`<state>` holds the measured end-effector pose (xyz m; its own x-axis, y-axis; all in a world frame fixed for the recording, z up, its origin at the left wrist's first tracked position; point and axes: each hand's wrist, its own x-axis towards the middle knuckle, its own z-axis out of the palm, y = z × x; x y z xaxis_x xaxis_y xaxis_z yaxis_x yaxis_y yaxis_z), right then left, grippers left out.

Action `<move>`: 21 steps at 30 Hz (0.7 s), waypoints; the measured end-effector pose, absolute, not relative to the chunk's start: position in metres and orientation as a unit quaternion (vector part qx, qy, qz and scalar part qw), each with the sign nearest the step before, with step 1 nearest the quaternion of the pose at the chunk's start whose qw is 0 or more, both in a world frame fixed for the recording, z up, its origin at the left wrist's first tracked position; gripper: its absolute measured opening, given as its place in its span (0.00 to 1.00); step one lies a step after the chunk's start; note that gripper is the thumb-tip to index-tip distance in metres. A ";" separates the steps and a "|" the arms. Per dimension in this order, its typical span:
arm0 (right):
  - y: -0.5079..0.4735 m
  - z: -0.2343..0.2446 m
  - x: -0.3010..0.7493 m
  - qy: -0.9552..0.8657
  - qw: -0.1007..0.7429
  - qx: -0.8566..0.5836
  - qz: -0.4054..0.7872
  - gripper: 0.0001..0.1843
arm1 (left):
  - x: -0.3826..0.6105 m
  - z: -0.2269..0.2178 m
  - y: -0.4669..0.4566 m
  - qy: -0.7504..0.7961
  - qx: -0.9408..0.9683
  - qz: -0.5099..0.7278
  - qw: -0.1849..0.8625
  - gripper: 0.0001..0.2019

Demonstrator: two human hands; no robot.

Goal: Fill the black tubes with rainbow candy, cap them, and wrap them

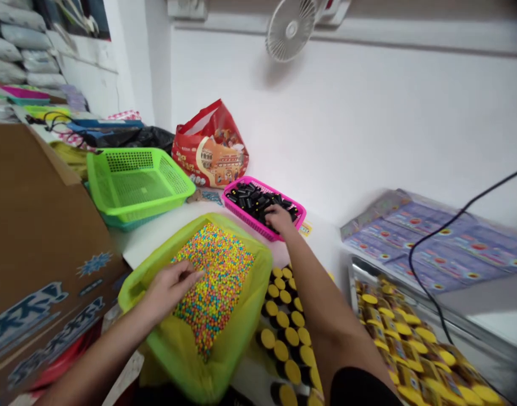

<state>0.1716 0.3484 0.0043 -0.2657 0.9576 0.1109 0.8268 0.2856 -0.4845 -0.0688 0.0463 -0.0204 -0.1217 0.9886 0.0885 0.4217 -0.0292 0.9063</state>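
My left hand (pixel 170 286) rests in a green tray (pixel 136 282) lined with yellow plastic and heaped with small multicoloured beads (pixel 216 276); its fingers are curled down into the beads. My right hand (pixel 277 217) reaches forward into a pink basket (pixel 264 225) of small black tubes (pixel 252 198), fingers bent over them. What either hand grips is hidden by the fingers. Between my arms stand several black bottles with yellow caps (pixel 284 321).
An empty green basket (pixel 135 180) sits at the back left, a red printed bag (pixel 211 148) behind it. A large cardboard box (pixel 34 254) stands at the left. Purple packs (pixel 445 242), a black cable (pixel 436 237) and a tray of yellow-capped bottles (pixel 411 344) lie on the right.
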 end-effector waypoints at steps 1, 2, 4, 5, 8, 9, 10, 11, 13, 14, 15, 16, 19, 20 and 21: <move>0.340 0.004 0.171 -0.780 0.203 -0.563 0.183 0.15 | -0.069 -0.019 0.046 0.619 0.567 0.433 0.329 0.20; 0.330 0.003 0.169 -0.785 0.208 -0.548 0.199 0.15 | -0.068 -0.019 0.046 0.623 0.561 0.436 0.328 0.20; 0.309 0.000 0.161 -0.800 0.209 -0.515 0.224 0.12 | -0.068 -0.018 0.045 0.629 0.555 0.437 0.325 0.20; 0.299 -0.002 0.156 -0.808 0.207 -0.501 0.232 0.10 | -0.068 -0.018 0.045 0.631 0.554 0.435 0.326 0.20; 0.278 -0.004 0.144 -0.814 0.206 -0.486 0.242 0.07 | -0.069 -0.018 0.041 0.631 0.548 0.434 0.335 0.19; 0.275 -0.005 0.141 -0.811 0.208 -0.490 0.243 0.08 | -0.070 -0.019 0.041 0.629 0.546 0.437 0.339 0.19; 0.273 -0.004 0.139 -0.808 0.208 -0.495 0.243 0.09 | -0.070 -0.019 0.040 0.627 0.543 0.441 0.343 0.19; 0.272 -0.003 0.137 -0.806 0.207 -0.499 0.242 0.10 | -0.070 -0.019 0.039 0.626 0.540 0.444 0.345 0.19; 0.274 -0.001 0.135 -0.806 0.202 -0.503 0.235 0.09 | -0.071 -0.020 0.039 0.626 0.534 0.448 0.348 0.20; 0.276 0.000 0.136 -0.807 0.202 -0.506 0.227 0.08 | -0.071 -0.021 0.039 0.627 0.533 0.449 0.349 0.20; 0.279 0.002 0.137 -0.807 0.205 -0.511 0.215 0.08 | -0.071 -0.022 0.039 0.627 0.532 0.448 0.350 0.20; 0.283 0.004 0.139 -0.803 0.210 -0.520 0.200 0.08 | -0.071 -0.022 0.039 0.626 0.533 0.448 0.351 0.20; 0.295 0.009 0.150 -0.788 0.216 -0.554 0.160 0.09 | -0.072 -0.025 0.038 0.626 0.536 0.444 0.351 0.21; 0.299 0.010 0.153 -0.786 0.208 -0.561 0.156 0.09 | -0.072 -0.025 0.038 0.629 0.536 0.444 0.347 0.21; 0.302 0.009 0.156 -0.786 0.197 -0.564 0.159 0.08 | -0.072 -0.026 0.038 0.633 0.535 0.445 0.340 0.20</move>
